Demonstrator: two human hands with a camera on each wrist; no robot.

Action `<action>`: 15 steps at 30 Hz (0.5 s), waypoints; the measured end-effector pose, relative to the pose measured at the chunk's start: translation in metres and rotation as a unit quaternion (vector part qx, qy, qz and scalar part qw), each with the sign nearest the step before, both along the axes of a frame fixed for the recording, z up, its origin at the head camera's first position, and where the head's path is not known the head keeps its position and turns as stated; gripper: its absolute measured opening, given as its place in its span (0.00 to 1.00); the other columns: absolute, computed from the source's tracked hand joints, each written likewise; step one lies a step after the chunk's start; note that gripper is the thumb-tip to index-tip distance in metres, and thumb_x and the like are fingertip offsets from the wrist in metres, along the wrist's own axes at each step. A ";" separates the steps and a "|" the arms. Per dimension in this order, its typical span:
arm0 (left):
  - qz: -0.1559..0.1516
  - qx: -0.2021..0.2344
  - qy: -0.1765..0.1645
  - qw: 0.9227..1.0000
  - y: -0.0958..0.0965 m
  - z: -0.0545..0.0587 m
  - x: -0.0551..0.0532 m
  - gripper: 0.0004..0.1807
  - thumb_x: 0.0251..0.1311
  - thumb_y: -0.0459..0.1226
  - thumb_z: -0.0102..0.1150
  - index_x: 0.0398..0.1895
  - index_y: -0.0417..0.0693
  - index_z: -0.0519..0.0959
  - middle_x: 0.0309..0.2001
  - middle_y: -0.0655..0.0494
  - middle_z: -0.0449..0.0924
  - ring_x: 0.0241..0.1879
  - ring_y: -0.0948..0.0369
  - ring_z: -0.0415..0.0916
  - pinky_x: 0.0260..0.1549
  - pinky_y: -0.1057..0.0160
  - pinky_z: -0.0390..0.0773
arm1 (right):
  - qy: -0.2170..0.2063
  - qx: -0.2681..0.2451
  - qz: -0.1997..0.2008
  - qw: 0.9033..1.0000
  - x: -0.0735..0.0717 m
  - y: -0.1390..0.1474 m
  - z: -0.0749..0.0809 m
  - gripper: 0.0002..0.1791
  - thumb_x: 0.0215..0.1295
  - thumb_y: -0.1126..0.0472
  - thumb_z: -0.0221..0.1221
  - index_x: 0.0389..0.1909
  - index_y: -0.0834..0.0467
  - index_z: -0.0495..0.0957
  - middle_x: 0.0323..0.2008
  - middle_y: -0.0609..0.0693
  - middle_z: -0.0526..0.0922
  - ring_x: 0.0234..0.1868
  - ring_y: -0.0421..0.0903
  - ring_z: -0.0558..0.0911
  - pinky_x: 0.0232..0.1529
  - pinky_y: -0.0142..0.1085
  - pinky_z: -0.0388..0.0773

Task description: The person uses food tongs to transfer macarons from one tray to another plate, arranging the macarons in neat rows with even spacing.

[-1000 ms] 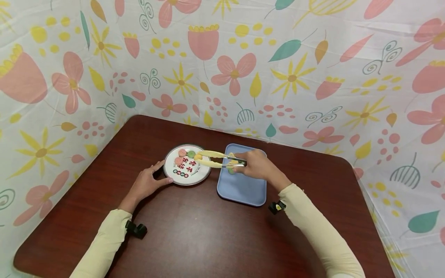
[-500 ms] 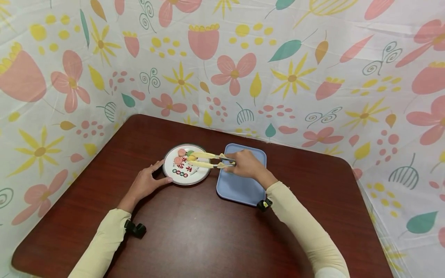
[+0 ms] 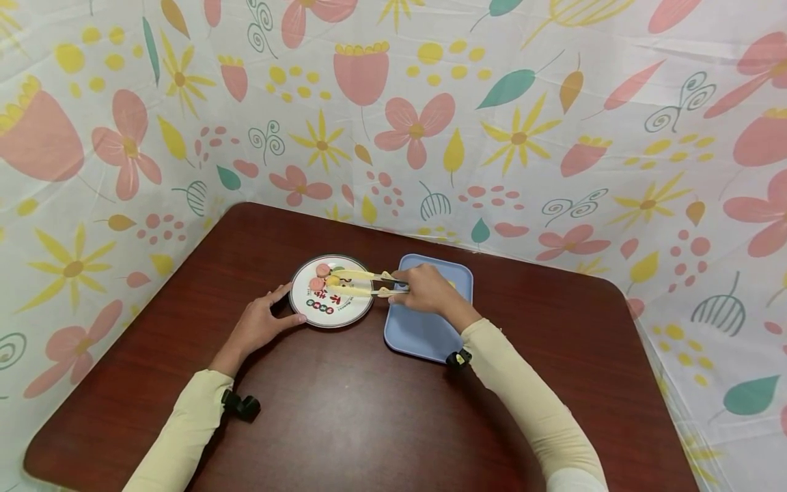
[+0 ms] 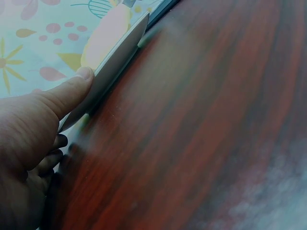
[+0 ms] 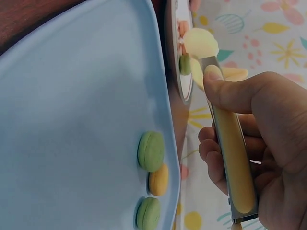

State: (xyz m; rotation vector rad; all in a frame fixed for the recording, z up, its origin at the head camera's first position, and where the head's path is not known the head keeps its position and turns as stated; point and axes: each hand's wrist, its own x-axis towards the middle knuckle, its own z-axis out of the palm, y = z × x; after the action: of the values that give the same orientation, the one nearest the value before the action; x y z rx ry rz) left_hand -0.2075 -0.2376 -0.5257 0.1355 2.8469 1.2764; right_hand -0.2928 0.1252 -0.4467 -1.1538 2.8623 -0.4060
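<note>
My left hand [image 3: 258,328] holds the left rim of a round white plate [image 3: 353,311] with red lettering. In the left wrist view its thumb lies on the rim and the other fingers curl below. Tongs [image 5: 232,158] with pale yellow tips are gripped in my right hand [image 3: 425,290], reaching leftward over the plate. Between the tips, close over the plate, is a yellow macaron [image 3: 333,281]. Two pink macarons [image 3: 317,283] sit just left of it. A green macaron [image 5: 184,64] on the plate is partly covered by the tongs in the head view.
Right of the plate lies a blue tray [image 3: 412,335], partly under my right hand. Two green macarons [image 5: 151,151] and a yellow macaron [image 5: 158,179] rest near its edge. A flowered cloth [image 3: 393,137] hangs behind the dark wooden table [image 3: 344,410].
My right hand and the tongs have moved left, bringing the yellow macaron from the plate's right part in beside the pink ones. My left hand has stayed at the rim.
</note>
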 end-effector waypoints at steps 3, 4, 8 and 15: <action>0.000 0.002 0.000 1.000 0.000 0.000 0.000 0.54 0.53 0.61 0.73 0.79 0.49 0.63 0.76 0.35 0.60 0.77 0.39 0.54 0.71 0.37 0.60 | 0.001 0.006 -0.001 1.000 0.001 -0.002 0.000 0.29 0.64 0.49 0.70 0.60 0.62 0.82 0.46 0.58 0.89 0.39 0.50 0.87 0.44 0.45 0.83; 0.000 0.003 0.000 1.000 0.000 0.000 0.000 0.54 0.53 0.61 0.73 0.79 0.49 0.63 0.76 0.35 0.60 0.77 0.39 0.54 0.71 0.37 0.59 | -0.001 0.009 -0.003 1.000 0.002 -0.003 0.000 0.29 0.64 0.49 0.70 0.60 0.62 0.82 0.46 0.58 0.89 0.40 0.51 0.87 0.45 0.46 0.83; 0.001 0.001 -0.001 1.000 -0.001 0.000 0.000 0.54 0.52 0.61 0.73 0.79 0.48 0.63 0.75 0.34 0.60 0.77 0.39 0.54 0.71 0.37 0.59 | -0.014 0.013 -0.011 1.000 0.005 -0.004 0.001 0.30 0.64 0.49 0.70 0.62 0.63 0.81 0.47 0.59 0.89 0.43 0.53 0.87 0.47 0.47 0.83; 0.001 0.002 0.001 1.000 0.000 0.000 0.000 0.54 0.53 0.60 0.73 0.79 0.49 0.63 0.76 0.35 0.60 0.77 0.39 0.54 0.71 0.37 0.60 | -0.012 -0.003 -0.015 1.000 0.013 0.004 0.009 0.30 0.63 0.50 0.71 0.62 0.62 0.81 0.31 0.53 0.88 0.26 0.45 0.80 0.33 0.41 0.77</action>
State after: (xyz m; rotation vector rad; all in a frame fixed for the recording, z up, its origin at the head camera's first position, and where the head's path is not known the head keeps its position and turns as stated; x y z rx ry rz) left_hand -0.2079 -0.2378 -0.5255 0.1341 2.8474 1.2820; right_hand -0.2803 0.1291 -0.4374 -1.1008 2.8629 -0.4282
